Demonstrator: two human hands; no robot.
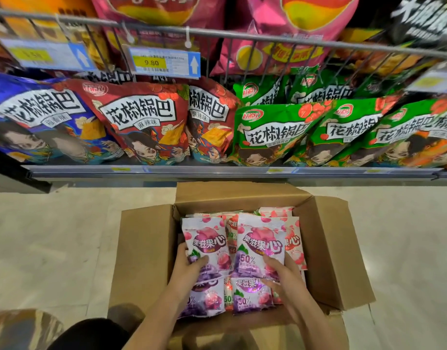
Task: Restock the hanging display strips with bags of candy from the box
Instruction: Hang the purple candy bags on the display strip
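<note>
Candy bags [261,245] stand packed in the open cardboard box [328,251] on the floor. Judged light, soft and slick; best pinched at the flat sealed top. Left hand [189,267] grasps a purple bag [204,242] low on its left edge; right hand [284,276] grasps the neighbouring bag's lower right. Snack shelf [217,170] behind.

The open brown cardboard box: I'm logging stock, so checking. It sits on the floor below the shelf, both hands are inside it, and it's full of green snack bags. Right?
Not quite. The head view shows the open brown cardboard box filled with white-and-purple candy bags, not green ones; the rest is right.
</note>
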